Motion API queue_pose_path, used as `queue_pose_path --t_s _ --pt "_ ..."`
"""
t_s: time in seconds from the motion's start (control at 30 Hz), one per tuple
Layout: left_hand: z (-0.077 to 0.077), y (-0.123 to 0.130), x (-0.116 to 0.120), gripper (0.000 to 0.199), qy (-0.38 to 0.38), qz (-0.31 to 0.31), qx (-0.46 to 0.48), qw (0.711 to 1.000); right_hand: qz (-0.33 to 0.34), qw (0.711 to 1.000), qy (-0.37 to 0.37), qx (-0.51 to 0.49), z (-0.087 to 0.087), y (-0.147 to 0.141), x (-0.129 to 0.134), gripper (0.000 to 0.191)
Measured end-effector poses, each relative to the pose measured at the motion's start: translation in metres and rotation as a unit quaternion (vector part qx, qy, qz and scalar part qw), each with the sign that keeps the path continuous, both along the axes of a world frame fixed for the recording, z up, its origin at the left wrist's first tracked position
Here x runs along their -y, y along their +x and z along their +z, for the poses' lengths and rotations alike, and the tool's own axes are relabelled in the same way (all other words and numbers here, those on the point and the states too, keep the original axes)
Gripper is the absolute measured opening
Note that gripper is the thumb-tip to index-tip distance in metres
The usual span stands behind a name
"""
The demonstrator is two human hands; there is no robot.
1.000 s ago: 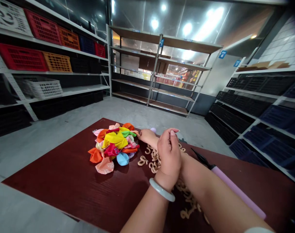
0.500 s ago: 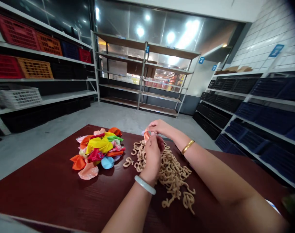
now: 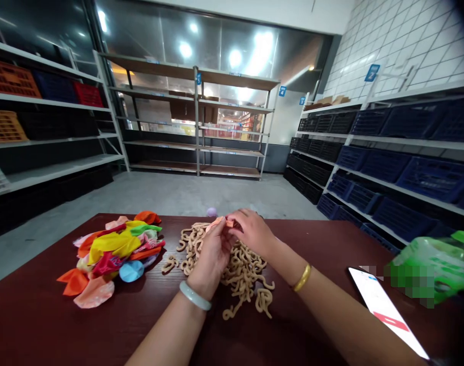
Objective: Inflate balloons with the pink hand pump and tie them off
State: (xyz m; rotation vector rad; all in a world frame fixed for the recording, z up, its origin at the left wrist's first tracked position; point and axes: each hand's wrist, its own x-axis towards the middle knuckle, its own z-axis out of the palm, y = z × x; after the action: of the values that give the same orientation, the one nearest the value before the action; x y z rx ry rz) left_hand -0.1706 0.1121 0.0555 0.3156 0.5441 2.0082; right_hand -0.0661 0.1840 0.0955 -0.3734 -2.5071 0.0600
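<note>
Both my hands meet above a heap of beige curly pieces [image 3: 243, 274] on the dark red table [image 3: 148, 325]. My left hand [image 3: 212, 254], with a pale bangle at its wrist, grips an orange-pink balloon [image 3: 215, 223]. Against it, my right hand [image 3: 251, 231], wearing a gold bangle, pinches the same balloon near its end. To the left lies a pile of flat, colourful balloons [image 3: 117, 246]. A small lilac round thing [image 3: 211, 212] shows just beyond my left hand's fingers.
A lit phone [image 3: 386, 310] lies at the right, beside a green and white package [image 3: 438, 264]. Shelves [image 3: 232, 150] stand across the floor, with crates [image 3: 434, 175] on the right racks and more crates [image 3: 10, 79] on the left.
The view has swung to the right, bringing the phone and green package into sight. My hands stay together on the balloon, with the right hand now more bent over it.
</note>
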Motion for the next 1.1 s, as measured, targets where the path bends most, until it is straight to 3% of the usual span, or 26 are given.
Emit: queue_pose_path --t_s 0.07,0.1,0.2,0.23,0.33,0.4,0.5,0.6,0.7,0.77,0.97,1.1 --pt "0.003 0.000 0.002 0.006 -0.010 0.009 -0.001 1.000 -0.012 1.000 -0.018 -0.007 -0.003 0.023 -0.008 0.034" --pt "0.005 -0.002 0.002 0.007 -0.017 0.013 -0.001 1.000 -0.053 0.998 -0.027 -0.005 -0.004 0.037 -0.015 0.038" --pt "0.010 -0.011 0.003 0.012 -0.031 0.044 -0.013 0.998 -0.262 0.955 -0.079 0.110 -0.017 0.082 -0.040 0.050" --pt "0.010 -0.016 0.003 0.012 -0.033 0.063 -0.020 0.997 -0.295 0.933 -0.106 0.174 -0.023 0.095 -0.048 0.055" --pt "0.012 -0.030 0.002 0.015 -0.020 0.128 -0.038 0.991 -0.305 0.883 -0.174 0.312 -0.042 0.119 -0.064 0.061" --pt "0.012 -0.037 0.001 0.015 -0.003 0.159 -0.032 0.987 -0.297 0.872 -0.189 0.339 -0.052 0.123 -0.068 0.058" --pt "0.015 -0.040 0.002 0.014 0.016 0.184 0.012 0.983 -0.305 0.882 -0.168 0.316 -0.057 0.120 -0.067 0.044" --pt "0.017 -0.037 0.004 0.017 0.000 0.140 0.049 0.989 -0.316 0.919 -0.093 0.216 -0.055 0.111 -0.060 0.040" --pt "0.016 -0.032 0.004 0.019 -0.022 0.092 0.047 0.994 -0.252 0.960 -0.029 0.120 -0.054 0.099 -0.046 0.048" --pt "0.012 -0.030 0.001 0.019 -0.026 0.094 0.032 0.995 -0.201 0.974 -0.017 0.103 -0.056 0.092 -0.035 0.053" --pt "0.002 -0.027 -0.005 0.015 0.017 0.083 -0.037 0.996 -0.176 0.978 -0.014 0.110 -0.059 0.084 -0.019 0.049" --pt "-0.001 -0.024 -0.005 0.016 -0.012 0.085 -0.092 0.992 -0.180 0.977 -0.014 0.111 -0.059 0.086 -0.021 0.051"
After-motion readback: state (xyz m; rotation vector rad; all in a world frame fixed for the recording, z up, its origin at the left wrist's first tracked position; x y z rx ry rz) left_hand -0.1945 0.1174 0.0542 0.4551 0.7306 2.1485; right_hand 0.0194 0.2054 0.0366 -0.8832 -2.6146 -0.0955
